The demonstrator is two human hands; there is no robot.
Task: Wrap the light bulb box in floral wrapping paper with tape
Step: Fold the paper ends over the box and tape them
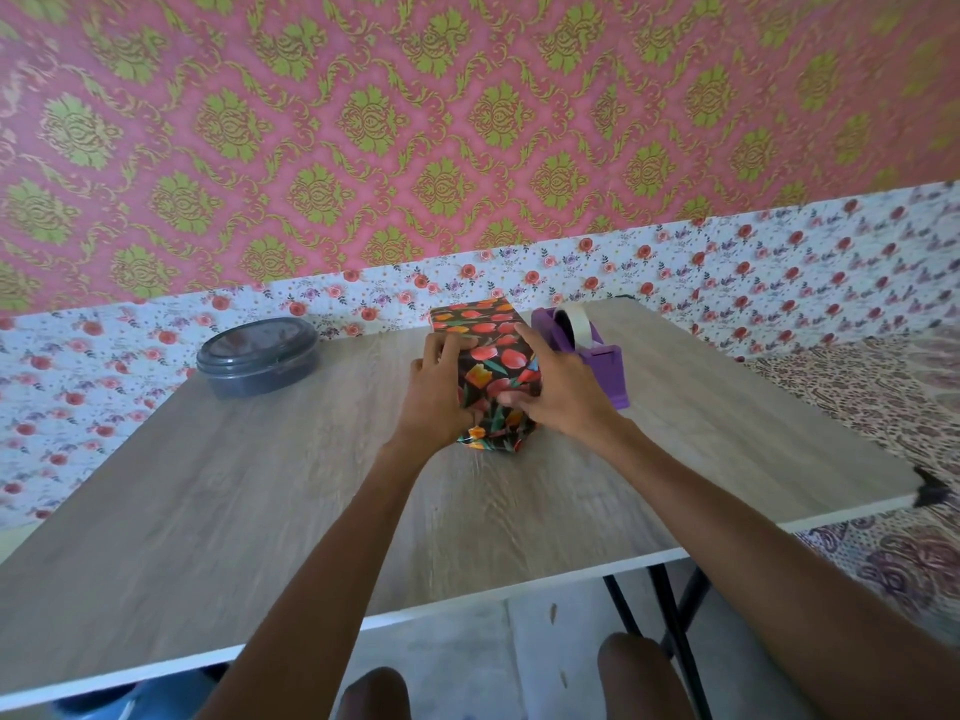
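The box point(485, 350), covered in dark wrapping paper with red and orange tulips, lies lengthwise on the wooden table point(260, 485) near its far edge. My left hand point(439, 394) grips its left side, fingers curled over the top edge. My right hand point(558, 387) holds the right side, index finger stretched along the top and thumb pressing the paper at the near end. The near end's paper point(493, 433) is bunched and folded down towards the table. A purple tape dispenser point(587, 350) with a white roll stands just right of the box, behind my right hand.
A dark round lidded container point(257, 363) sits at the table's far left. A flowered wall runs close behind the table. Patterned fabric point(883, 418) lies to the right. My knees and black table legs point(675, 626) show below the near edge.
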